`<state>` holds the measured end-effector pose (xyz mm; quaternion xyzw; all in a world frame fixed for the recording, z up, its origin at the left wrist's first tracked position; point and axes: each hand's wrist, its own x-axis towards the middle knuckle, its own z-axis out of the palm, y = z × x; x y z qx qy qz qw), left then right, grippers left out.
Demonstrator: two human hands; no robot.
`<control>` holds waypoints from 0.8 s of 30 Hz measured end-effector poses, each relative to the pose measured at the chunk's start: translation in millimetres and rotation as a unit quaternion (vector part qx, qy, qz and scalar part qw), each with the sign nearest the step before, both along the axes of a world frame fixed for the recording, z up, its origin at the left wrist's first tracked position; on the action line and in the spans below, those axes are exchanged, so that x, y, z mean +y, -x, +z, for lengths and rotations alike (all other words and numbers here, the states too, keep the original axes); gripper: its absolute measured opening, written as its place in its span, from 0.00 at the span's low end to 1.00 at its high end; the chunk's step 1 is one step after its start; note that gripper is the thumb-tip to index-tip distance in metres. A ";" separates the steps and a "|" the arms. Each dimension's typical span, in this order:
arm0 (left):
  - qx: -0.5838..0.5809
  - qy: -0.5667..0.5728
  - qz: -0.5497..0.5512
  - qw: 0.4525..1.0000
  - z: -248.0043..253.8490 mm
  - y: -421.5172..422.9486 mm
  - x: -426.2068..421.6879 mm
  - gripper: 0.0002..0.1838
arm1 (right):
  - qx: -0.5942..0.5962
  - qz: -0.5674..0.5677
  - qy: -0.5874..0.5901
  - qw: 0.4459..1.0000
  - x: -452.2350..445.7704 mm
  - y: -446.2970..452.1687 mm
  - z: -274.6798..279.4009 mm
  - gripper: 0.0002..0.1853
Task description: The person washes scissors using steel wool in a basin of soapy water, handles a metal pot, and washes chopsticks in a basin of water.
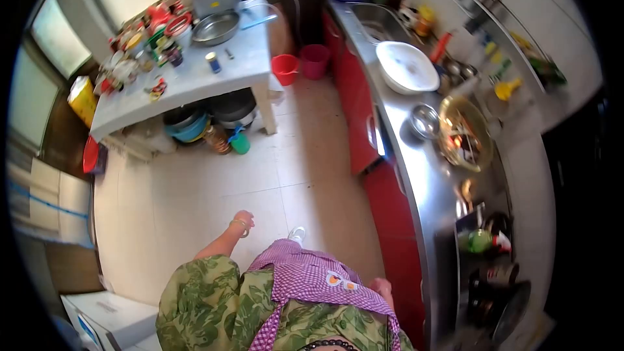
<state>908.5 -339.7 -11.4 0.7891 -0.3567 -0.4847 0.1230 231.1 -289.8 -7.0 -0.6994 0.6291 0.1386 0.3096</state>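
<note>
My left hand, with a bangle at its wrist, hangs over the tiled floor. Its fingers look curled, but whether anything is in them is too small to tell. On the other side of the checked apron, my right hand is partly visible beside the red cabinets; its fingers cannot be made out. Neither hand touches the counter. A white shoe shows below the apron.
On the right, a steel counter bears a white basin, a steel bowl and a brass-coloured basin. A cluttered table stands at the upper left. Red and pink buckets sit on the floor between them.
</note>
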 end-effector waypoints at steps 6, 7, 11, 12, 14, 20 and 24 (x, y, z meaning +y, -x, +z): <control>0.180 -0.041 0.467 0.865 -11.0 -50.1 31.4 0.08 | -0.345 -0.355 -0.082 0.865 -238.4 -149.5 84.9 0.05; 0.213 -0.066 0.478 0.849 -16.1 -51.8 43.4 0.08 | -0.354 -0.364 -0.093 0.857 -261.4 -168.8 90.7 0.05; -0.229 -0.109 -0.417 0.873 2.9 -46.0 77.4 0.08 | -0.308 -0.262 -0.116 0.907 -322.8 -190.8 29.2 0.06; -0.170 0.032 -0.417 0.892 12.8 -48.4 82.0 0.10 | -0.301 -0.174 -0.101 0.932 -335.6 -198.5 18.6 0.07; -0.186 0.045 -0.214 0.958 35.3 -36.1 91.1 0.11 | -0.275 -0.032 -0.069 0.959 -360.2 -212.4 -3.2 0.08; -0.072 -0.136 0.062 0.986 59.6 -34.6 32.6 0.09 | -0.221 0.187 0.069 0.955 -478.5 -300.1 -2.4 0.10; -0.023 0.134 0.320 0.938 93.4 -35.3 -9.0 0.06 | -0.280 -0.077 -0.111 0.951 -546.3 -388.2 65.0 0.11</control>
